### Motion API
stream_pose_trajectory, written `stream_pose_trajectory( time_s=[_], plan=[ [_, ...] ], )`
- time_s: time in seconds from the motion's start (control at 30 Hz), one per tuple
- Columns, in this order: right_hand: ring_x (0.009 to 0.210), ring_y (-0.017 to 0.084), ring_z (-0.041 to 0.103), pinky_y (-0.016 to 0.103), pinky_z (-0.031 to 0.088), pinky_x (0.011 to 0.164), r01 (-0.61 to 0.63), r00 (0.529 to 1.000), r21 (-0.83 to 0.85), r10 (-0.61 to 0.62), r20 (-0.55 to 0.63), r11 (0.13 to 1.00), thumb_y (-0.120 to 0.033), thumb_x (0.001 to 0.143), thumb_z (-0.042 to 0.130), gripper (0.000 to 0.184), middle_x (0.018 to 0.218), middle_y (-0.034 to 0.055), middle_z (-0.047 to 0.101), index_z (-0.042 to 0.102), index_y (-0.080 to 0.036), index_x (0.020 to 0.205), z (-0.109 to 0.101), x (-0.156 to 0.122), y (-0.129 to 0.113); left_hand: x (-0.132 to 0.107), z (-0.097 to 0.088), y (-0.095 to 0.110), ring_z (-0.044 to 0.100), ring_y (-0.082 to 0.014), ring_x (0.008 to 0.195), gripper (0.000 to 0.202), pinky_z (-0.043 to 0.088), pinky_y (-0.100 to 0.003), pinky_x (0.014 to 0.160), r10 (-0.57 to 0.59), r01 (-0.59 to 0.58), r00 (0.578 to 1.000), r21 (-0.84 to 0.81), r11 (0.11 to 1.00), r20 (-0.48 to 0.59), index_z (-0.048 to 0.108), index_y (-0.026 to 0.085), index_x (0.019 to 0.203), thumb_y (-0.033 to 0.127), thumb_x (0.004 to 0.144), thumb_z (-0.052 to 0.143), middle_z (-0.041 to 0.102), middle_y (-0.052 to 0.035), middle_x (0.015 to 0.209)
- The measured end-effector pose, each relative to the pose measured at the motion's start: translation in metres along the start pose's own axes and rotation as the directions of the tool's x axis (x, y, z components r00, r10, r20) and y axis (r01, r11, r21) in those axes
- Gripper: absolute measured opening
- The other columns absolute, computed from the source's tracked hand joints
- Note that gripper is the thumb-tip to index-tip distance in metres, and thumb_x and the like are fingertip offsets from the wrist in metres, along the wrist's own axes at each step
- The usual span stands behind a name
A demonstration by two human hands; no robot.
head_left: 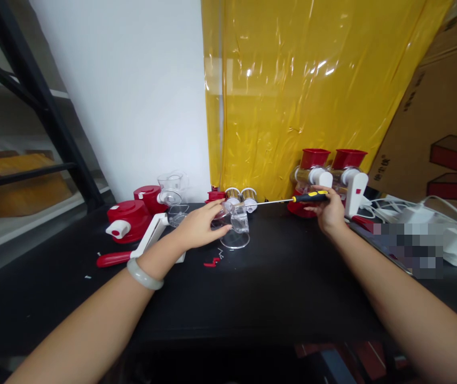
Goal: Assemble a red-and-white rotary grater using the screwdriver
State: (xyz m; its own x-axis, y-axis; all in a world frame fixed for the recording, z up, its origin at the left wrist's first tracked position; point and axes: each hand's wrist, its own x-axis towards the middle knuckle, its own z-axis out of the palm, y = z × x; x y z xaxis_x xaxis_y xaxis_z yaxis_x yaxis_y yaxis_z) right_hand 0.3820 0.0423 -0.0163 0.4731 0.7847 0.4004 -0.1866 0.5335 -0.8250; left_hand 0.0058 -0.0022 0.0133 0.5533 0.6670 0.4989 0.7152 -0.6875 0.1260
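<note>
My left hand (199, 226) grips a clear plastic housing (237, 228) that stands on the black table (276, 288). A pale bangle circles that wrist. My right hand (330, 212) is closed round the yellow-and-black handle of a screwdriver (288, 200). Its thin shaft points left, with the tip at the top of the clear housing. A small red piece (211, 262) lies on the table just in front of the housing.
Red and white grinder parts with a white crank (132, 229) lie at the left. Two assembled red-topped grinders (332, 178) stand behind my right hand. Metal drums (241, 196) sit by the yellow plastic sheet. White cables and adapters (424, 218) lie right. A shelf rack stands left.
</note>
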Motion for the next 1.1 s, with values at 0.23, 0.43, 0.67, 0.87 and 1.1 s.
stream_pose_trajectory(
  time_s=[0.23,0.43,0.67,0.87,1.1],
  plan=[
    [0.043,0.014,0.059,0.024,0.047,0.039,-0.016,1.000,-0.055,0.014,-0.023,0.998,-0.042,0.075,0.056,0.030,0.061,-0.0030,0.059,0.063,-0.020,0.095,0.0023,0.0005,-0.0022,-0.0001,0.0001,-0.0005,0.061,-0.0327,0.123,0.048,0.054,-0.045,0.099,-0.006,0.006,1.000,0.000,1.000,0.006,0.061,0.019,0.123,0.054,0.090,0.059,0.056,-0.0141,0.144],
    [0.034,0.008,0.048,0.019,0.040,0.033,-0.002,0.997,-0.135,-0.009,-0.081,0.991,-0.047,0.077,0.063,0.029,0.054,-0.0057,0.056,0.061,-0.021,0.090,0.0064,-0.0017,-0.0049,0.0000,0.0001,-0.0001,0.061,-0.0330,0.124,0.049,0.054,-0.045,0.099,-0.005,0.005,1.000,-0.001,1.000,0.005,0.061,0.018,0.123,0.054,0.090,0.059,0.054,-0.0148,0.146],
    [0.047,0.012,0.061,0.022,0.046,0.036,0.001,1.000,-0.021,-0.001,0.004,1.000,-0.043,0.079,0.051,0.028,0.073,-0.0010,0.065,0.062,-0.022,0.092,0.0017,-0.0014,-0.0020,-0.0002,-0.0007,0.0008,0.061,-0.0334,0.124,0.049,0.054,-0.045,0.098,-0.025,0.025,1.000,0.004,1.000,0.012,0.062,0.019,0.124,0.054,0.089,0.059,0.054,-0.0144,0.146],
    [0.040,0.011,0.055,0.022,0.045,0.036,-0.020,0.999,-0.091,0.016,-0.035,0.996,-0.041,0.078,0.058,0.026,0.061,-0.0040,0.058,0.063,-0.021,0.094,0.0038,-0.0008,-0.0033,-0.0002,-0.0013,0.0012,0.061,-0.0323,0.124,0.048,0.053,-0.045,0.099,-0.011,0.011,1.000,-0.011,1.000,0.012,0.061,0.019,0.124,0.053,0.089,0.059,0.055,-0.0143,0.145],
    [0.040,0.011,0.054,0.022,0.044,0.036,-0.012,0.999,-0.112,0.007,-0.049,0.994,-0.047,0.081,0.056,0.028,0.059,-0.0045,0.056,0.060,-0.021,0.090,0.0040,-0.0028,-0.0040,-0.0002,-0.0010,0.0010,0.060,-0.0324,0.125,0.048,0.053,-0.045,0.099,-0.011,0.010,1.000,0.012,1.000,0.019,0.061,0.019,0.122,0.054,0.090,0.058,0.054,-0.0148,0.146]
  ],
)
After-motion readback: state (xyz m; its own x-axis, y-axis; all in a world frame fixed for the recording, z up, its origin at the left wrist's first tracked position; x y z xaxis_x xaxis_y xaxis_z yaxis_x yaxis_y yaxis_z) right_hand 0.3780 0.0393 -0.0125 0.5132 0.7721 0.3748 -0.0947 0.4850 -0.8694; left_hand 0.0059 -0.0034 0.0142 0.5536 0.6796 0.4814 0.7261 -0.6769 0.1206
